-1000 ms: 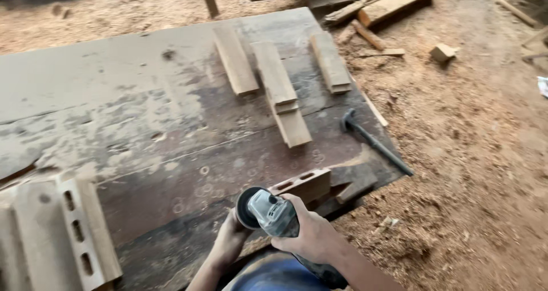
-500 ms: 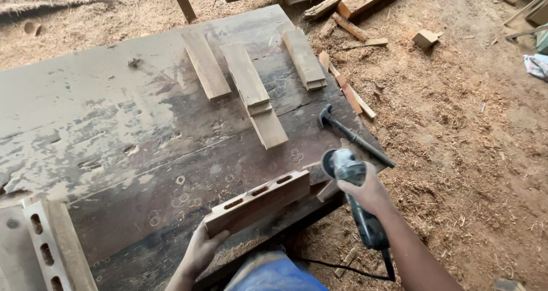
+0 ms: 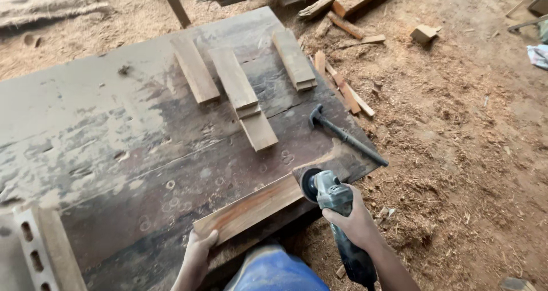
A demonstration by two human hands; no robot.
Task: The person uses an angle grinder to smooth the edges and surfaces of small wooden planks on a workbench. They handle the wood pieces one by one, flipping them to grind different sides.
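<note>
At the bench edge, hands grip plank (image 3: pixel 251 208) and grinder (image 3: pixel 334 202).

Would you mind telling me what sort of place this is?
Most likely a rough woodworking yard or carpentry shed. Sawdust covers the ground, timber offcuts lie around, and the right hand holds an angle grinder at a wooden plank on the worn workbench.
</note>
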